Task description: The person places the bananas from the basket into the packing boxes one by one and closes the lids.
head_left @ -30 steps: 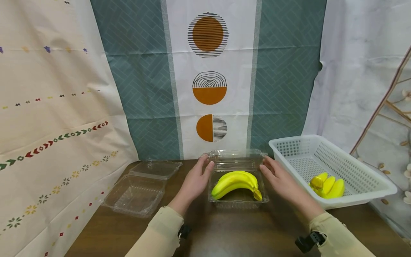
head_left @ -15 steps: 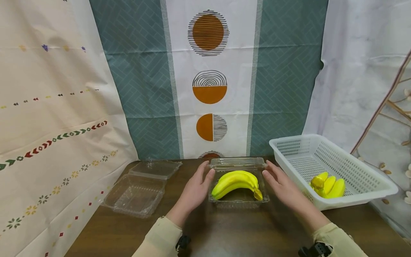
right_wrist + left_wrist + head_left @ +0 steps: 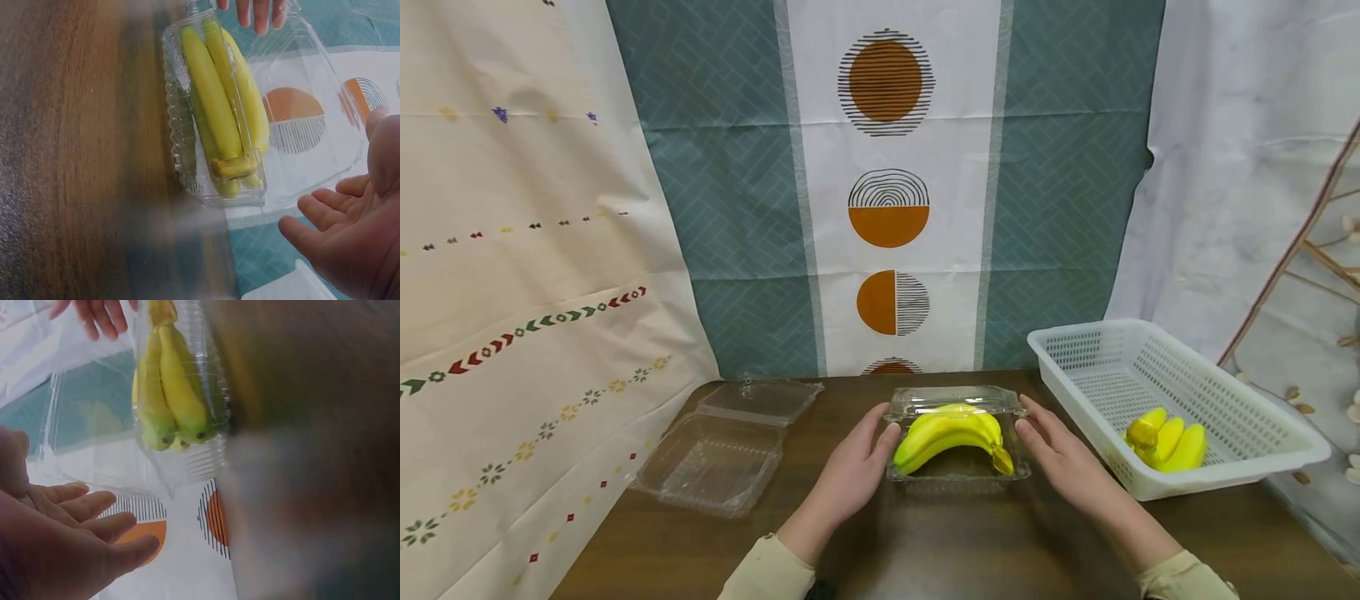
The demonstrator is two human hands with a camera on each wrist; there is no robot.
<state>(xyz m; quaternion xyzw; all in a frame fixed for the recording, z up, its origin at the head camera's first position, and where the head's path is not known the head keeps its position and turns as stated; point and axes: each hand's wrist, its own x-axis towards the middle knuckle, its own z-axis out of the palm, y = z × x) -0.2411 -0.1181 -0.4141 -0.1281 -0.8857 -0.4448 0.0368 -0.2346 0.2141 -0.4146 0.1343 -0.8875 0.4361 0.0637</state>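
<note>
A yellow banana bunch (image 3: 951, 437) lies in a clear plastic clamshell box (image 3: 958, 483) at the middle of the table. Its hinged lid (image 3: 957, 400) leans forward over the back of the bunch, still raised from the front rim. My left hand (image 3: 852, 468) is at the lid's left edge, its fingers (image 3: 112, 525) extended and fairly relaxed. On the opposite side, my right hand (image 3: 1063, 458) holds the same pose at the lid's right edge, with straight fingers (image 3: 322, 215). Exact fingertip contact with the thin plastic is hard to make out.
A second clear clamshell box (image 3: 711, 467) stands with its lid back at the left of the brown table (image 3: 917, 550). To the right, a white perforated basket (image 3: 1225, 479) contains another banana bunch (image 3: 1168, 442). Patterned curtains (image 3: 730, 208) hang behind.
The box's lid has swung from nearly upright forward and down over the bananas. Both hands have come slightly down and toward me with it. The bunch stays put in the box.
</note>
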